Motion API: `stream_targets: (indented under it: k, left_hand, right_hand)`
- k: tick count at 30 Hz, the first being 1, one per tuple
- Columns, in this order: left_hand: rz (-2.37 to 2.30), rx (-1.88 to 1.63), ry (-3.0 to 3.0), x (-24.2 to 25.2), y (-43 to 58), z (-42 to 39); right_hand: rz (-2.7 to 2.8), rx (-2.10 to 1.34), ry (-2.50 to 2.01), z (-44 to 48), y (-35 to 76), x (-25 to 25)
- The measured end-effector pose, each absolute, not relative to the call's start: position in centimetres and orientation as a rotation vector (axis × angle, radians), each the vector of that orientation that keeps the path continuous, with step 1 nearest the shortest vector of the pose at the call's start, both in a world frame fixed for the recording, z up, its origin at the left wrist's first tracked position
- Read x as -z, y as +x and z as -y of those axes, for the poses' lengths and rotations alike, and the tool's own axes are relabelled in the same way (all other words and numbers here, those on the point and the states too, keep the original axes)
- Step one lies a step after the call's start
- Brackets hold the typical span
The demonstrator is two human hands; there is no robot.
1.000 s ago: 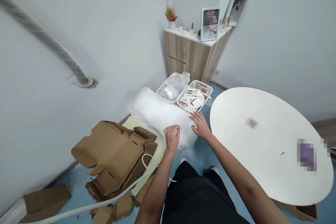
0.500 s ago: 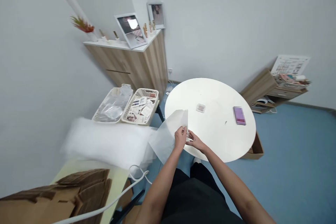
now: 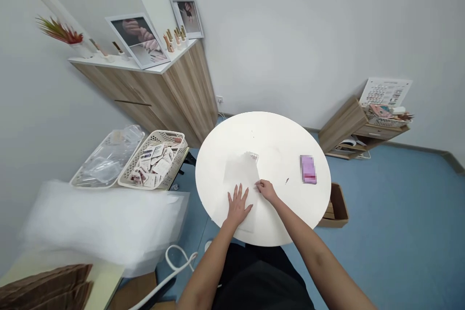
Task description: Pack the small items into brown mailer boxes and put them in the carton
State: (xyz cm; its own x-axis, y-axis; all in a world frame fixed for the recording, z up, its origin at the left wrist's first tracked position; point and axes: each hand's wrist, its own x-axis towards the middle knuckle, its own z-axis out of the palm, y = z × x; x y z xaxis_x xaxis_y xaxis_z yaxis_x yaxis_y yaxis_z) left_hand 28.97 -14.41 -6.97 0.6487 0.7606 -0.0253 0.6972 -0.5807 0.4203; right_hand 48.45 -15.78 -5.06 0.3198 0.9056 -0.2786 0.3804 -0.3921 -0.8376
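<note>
White oval worktop (image 3: 283,140): translucent sheet (image 3: 239,170), laid out; clear case (image 3: 253,156) lies at its far edge, not enclosed. Left hand (image 3: 238,207): fingers spread flat on sheet, gripping nothing. Right hand (image 3: 267,190): fingers bunched at sheet's edge, hold unclear.

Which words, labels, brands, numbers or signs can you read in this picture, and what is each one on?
None can be read.
White chart on the small cabinet: marks too small.
Cards in the basket: print too small.
Purple item on the table: pixelated, unreadable.
Thin white sheet under the left hand: no print shows.
</note>
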Motion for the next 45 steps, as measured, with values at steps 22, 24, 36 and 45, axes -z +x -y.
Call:
stream_targets:
  k: [22,24,36,45]
  left_hand:
    - [-1.470,0.036,2.400,8.8,28.4,11.7]
    - [-1.471,0.066,2.393,8.8,28.4,11.7]
    - [-1.370,-0.014,2.243,5.0,27.4,10.8]
    - [-1.126,-0.211,2.519,6.0,19.5,13.7]
  right_hand:
    - [1.844,-0.454,-2.074,3.2,54.5,8.8]
    - [1.771,-0.414,-2.140,3.6,55.0,8.8]
    - [1.463,-0.237,-2.057,10.5,53.2,5.7]
    - [1.929,-0.563,-1.801,13.3,42.6,6.7]
